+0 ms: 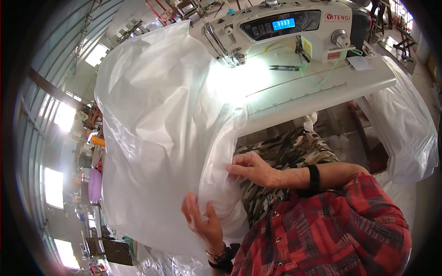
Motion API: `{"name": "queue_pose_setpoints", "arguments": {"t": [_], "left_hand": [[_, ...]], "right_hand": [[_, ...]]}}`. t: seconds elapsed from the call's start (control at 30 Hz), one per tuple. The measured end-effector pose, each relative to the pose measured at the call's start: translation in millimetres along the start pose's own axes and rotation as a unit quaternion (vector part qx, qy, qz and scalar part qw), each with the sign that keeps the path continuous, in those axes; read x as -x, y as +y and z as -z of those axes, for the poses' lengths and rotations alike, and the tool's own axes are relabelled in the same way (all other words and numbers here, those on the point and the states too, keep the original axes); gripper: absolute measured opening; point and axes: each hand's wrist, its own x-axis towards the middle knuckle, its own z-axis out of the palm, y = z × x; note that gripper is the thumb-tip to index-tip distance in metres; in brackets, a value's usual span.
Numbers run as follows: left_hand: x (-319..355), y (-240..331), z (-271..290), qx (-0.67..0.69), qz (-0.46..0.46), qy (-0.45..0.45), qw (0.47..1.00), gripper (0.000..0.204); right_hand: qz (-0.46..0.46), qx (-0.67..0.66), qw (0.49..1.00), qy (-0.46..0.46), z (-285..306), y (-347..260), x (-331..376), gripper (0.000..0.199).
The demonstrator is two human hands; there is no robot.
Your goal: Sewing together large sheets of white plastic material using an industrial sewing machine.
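A white sewing machine point(322, 34) with a dark end section stands at the top of the view, on a white table point(276, 109). Its front carries a black rectangular control panel point(258, 30) with a lit blue display point(283, 23) showing pale digits. To the right of the panel, red lettering point(338, 16) is printed on the white casing, a smaller red line beneath it. Lower down are a yellow label point(307, 46) and a small red-and-white sticker point(334, 55). A ruler scale point(299, 99) runs along the table near its front edge, its figures too small to make out.

A large, translucent white plastic sheet point(152, 138) lies over the left part of the table, reaching to the sewing head and hanging down beside the person's lap. The right hand point(252, 169) pinches its folded right-hand edge between thumb and fingers. The left hand point(202, 223) is lower, fingers spread and slightly blurred in front of the sheet; whether they touch it cannot be told.

A bright white glare washes out the area under the needle. Just right of it lie black thread snips point(284, 68), with a loose green thread point(322, 83) trailing nearby. More translucent white sheeting point(405, 129) hangs off the table's right end. Camouflage trousers point(294, 149) and a red-and-black plaid shirt point(322, 225) fill the space below. Beyond the sheet on the left are a purple rounded object point(95, 185) and bright windows point(53, 187).
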Motion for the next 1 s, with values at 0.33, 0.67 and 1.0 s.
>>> {"name": "queue_pose_setpoints", "arguments": {"t": [0.33, 0.67, 1.0], "left_hand": [[-56, 31, -63, -0.206, -0.272, -0.131, 0.931, 0.027], [-96, -5, -89, -0.251, -0.144, -0.095, 0.952, 0.019], [-137, 0, -88, -0.115, -0.128, -0.147, 0.974, 0.018]], "right_hand": [[0.196, 0.268, 0.943, 0.026, -16, 30, 5, 0.018], [0.164, 0.343, 0.925, 0.005, 15, 18, 0, 0.020], [0.343, 0.624, 0.681, 0.170, 86, -44, -35, 0.030]]}}
